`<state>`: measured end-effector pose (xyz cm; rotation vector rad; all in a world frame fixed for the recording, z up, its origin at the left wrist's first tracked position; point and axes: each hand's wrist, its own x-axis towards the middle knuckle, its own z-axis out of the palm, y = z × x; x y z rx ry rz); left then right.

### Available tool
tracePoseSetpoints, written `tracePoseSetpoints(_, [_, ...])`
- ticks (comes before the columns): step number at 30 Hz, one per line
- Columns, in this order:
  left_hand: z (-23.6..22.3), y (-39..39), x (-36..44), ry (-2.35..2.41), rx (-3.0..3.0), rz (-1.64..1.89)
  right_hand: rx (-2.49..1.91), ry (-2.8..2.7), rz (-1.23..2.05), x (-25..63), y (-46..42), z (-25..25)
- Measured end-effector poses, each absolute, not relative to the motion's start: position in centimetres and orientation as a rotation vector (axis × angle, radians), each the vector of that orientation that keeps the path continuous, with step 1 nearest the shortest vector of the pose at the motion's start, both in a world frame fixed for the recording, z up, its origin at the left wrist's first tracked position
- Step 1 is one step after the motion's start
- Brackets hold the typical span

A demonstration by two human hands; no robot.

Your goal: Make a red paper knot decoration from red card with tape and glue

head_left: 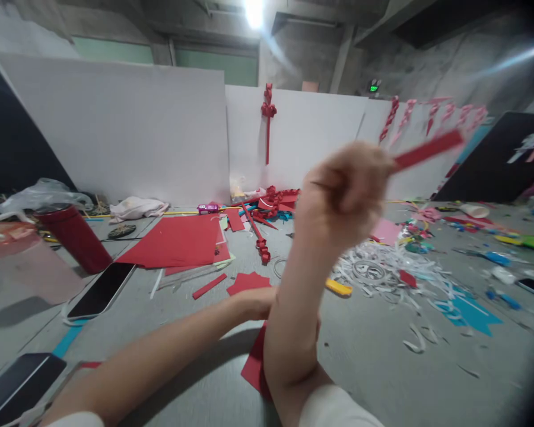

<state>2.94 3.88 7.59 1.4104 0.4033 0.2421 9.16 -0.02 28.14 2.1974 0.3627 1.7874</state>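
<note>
My right hand (349, 184) is raised in front of the white boards, curled into a fist and smeared a little by motion. A flat red paper strip (429, 150) sticks out of it to the right. My left hand (264, 303) is low over the table, and its fingers are hidden behind my right forearm. Near it lie a red paper piece with a zigzag edge (248, 281) and a red sheet (253, 362), the latter partly covered by my right arm. Another short red strip (209, 286) lies a little further left.
Red paper sheets (173, 240) lie at left, near a red tumbler (73, 237), a pink cup (31, 267) and a phone (101, 289). At right are a yellow cutter (339, 288), heaped white paper scraps (378, 279) and blue paper (474, 311). White boards (115, 130) stand behind.
</note>
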Motion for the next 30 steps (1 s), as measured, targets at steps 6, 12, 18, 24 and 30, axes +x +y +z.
tracePoseSetpoints(6, [9.7, 6.8, 0.2, 0.328, 1.287, 0.098, 0.389, -0.441, 1.612, 3.3, 4.4, 27.0])
tracePoseSetpoints(12, [12.8, 7.4, -2.7, 0.525, 1.458, 0.294, 0.116, -0.71, 1.618, 0.1, 4.1, 26.2])
tracePoseSetpoints(18, [14.9, 5.4, -1.4, 0.528, 1.545, 0.096, 0.023, -0.999, 1.577, -2.1, 2.8, 25.6])
tracePoseSetpoints(24, [19.0, 2.8, -3.1, 0.515, 1.68, 0.144, -0.185, -1.328, 1.517, -3.3, -0.6, 26.0])
tracePoseSetpoints(30, [21.3, 2.7, -7.6, 0.724, 1.707, 0.296, 0.072, -1.791, 1.524, -4.8, -3.2, 24.0])
